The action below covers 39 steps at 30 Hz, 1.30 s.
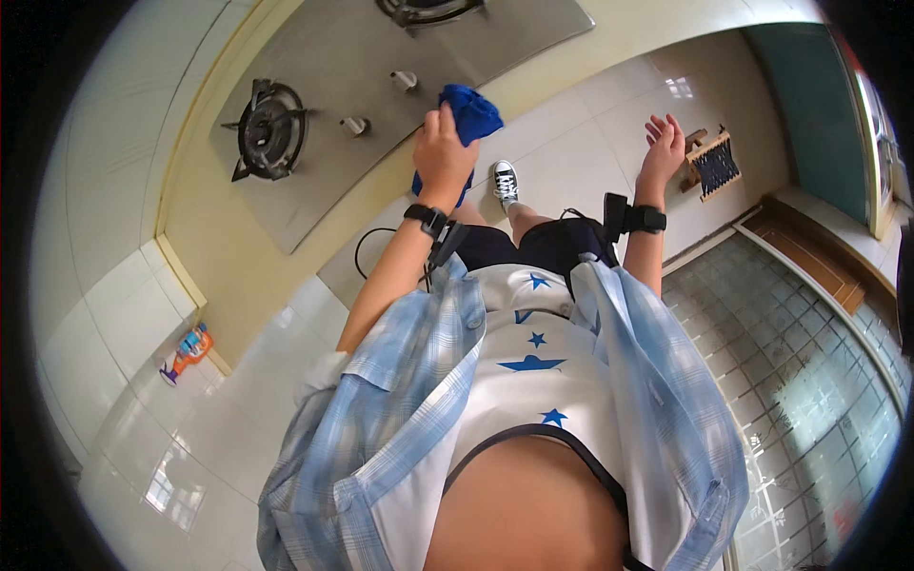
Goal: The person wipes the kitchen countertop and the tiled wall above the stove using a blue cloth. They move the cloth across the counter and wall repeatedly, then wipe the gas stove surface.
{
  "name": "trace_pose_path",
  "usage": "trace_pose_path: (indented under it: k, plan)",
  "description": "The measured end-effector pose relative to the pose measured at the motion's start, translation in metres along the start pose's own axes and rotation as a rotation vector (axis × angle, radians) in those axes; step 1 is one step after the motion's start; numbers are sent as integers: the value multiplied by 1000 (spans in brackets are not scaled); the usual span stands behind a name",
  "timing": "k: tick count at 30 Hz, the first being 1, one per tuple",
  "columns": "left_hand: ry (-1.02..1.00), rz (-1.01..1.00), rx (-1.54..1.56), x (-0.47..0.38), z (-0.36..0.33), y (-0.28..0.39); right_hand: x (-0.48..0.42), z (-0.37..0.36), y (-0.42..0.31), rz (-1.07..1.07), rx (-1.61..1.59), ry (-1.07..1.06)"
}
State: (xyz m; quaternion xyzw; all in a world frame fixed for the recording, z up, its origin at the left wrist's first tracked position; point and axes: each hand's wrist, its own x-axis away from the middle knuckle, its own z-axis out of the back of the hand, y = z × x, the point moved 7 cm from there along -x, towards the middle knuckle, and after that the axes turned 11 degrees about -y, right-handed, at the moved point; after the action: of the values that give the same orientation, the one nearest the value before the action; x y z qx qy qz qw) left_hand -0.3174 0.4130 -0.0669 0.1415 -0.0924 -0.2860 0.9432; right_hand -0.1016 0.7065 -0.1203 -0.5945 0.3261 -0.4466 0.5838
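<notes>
My left hand [443, 158] grips a bunched blue cloth [471, 114], part of which hangs below the palm. It is close to the front edge of a steel gas hob [335, 164]. Two control knobs, a near one [355, 127] and a farther one [404, 81], sit on the hob's top, beside a black burner with its pan support [270, 130]. Held out on the other side, my right hand [664, 146] is empty, with its fingers slightly curled and apart. Black straps with small devices are around both wrists.
An orange spray bottle [189, 352] stands by the tiled wall at left. A small wooden folding stool [716, 168] is on the floor beyond my right hand. Patterned glass door panels [771, 357] are at right. A dark cable [360, 250] loops beside my left arm.
</notes>
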Motion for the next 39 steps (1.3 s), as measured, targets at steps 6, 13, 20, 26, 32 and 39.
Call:
trace_pose_path:
  k: [6, 13, 20, 26, 32, 39]
  plan:
    - [-66, -222, 23, -48, -28, 88, 44, 75, 28, -139, -6, 139]
    - [-28, -431, 60, -101, -59, 182, 103, 146, 48, -258, -107, 302]
    - [-837, -297, 1177, -95, -72, 223, 102, 145, 19, -264, -126, 293]
    - [-1132, -11, 1933, -1, -7, 183, 67, 22, -36, -211, -222, -220]
    - [-1201, -80, 2670, 18, 21, 158, 98, -124, -62, -414, -610, -616]
    - [-789, 274, 1983, 43, 18, 82, 142, -168, -86, -208, -827, -717]
